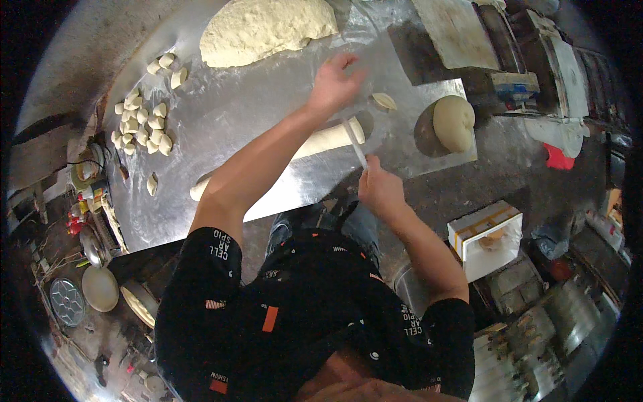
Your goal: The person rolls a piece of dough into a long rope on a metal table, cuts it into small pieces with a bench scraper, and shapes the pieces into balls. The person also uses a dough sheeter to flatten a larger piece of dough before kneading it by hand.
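My right hand grips a knife by its handle end. The pale blade lies across the right end of a long dough roll, at or just over its surface. My left hand, slightly blurred, is raised beyond the roll with thumb and fingers apart and nothing visible in it. My left forearm crosses over the roll and hides its middle; the roll's left end shows beside the elbow. One small cut dough piece rests on the metal work surface, to the right of my left hand.
A large dough mass lies at the far edge. Several small dough pieces cluster at the left. On the table's right corner sits a rounded dough lump. A white foam box stands to my right, and round pans lie lower left.
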Demonstrator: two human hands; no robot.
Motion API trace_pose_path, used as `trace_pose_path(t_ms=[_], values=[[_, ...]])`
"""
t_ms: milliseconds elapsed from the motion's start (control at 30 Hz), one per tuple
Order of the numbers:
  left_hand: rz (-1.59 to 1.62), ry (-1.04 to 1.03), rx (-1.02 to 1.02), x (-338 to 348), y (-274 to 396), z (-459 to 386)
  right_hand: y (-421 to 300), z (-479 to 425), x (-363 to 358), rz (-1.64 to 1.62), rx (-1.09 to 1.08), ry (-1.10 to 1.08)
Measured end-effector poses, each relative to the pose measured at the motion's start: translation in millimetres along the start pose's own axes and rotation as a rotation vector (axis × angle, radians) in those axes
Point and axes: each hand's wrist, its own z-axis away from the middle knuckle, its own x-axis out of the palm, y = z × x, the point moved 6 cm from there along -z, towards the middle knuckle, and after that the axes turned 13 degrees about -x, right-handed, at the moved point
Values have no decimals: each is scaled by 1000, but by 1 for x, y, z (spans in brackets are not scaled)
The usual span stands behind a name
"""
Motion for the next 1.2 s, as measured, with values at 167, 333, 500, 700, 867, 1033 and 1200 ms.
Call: trace_pose_path(t_ms=[167,333,500,700,867,1033,1200], values=[[-234,9,-52,21,-85,-12,-8,18,21,-8,92,-170],[-201,-111,-196,33,-116,-15,-11,18,24,-21,65,-185],[-393,4,-50,37,-132,-26,-3,6,43,-6,92,-232],[-496,276,218,18,-95,-44,28,-43,80,21,26,-34],[-263,358,457,-33,-23,-17,-5,-48,47,8,-90,97],[-211,204,89,-48,-77,12,-45,-2,61,-42,11,-136],[-282,42,-26,-27,-156,-6,-47,4,83,-1,9,-179]])
